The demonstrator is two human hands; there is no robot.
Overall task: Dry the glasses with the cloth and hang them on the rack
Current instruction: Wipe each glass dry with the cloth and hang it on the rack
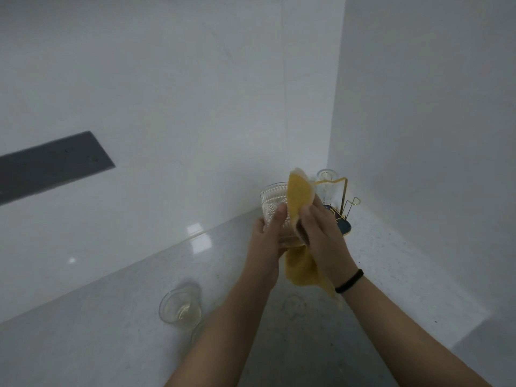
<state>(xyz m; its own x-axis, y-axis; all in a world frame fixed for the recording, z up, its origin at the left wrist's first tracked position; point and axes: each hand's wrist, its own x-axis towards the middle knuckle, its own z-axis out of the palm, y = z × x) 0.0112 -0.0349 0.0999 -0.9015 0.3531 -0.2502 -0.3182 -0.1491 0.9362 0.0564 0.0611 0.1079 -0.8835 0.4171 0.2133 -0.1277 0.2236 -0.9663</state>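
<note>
Two hands busy: my left hand [269, 233] grips the patterned glass [275, 202], right hand [321, 227] pinches the yellow cloth [300, 195] against it. The rack [344, 210] sits just behind-right of the glass, nearer my right.

I see an embossed clear glass [275, 203] against a soft, matt yellow cloth [300, 196]. The rack [344, 203] is thin gold-toned metal wire. The bench [111, 317] looks glossy and speckled.
</note>
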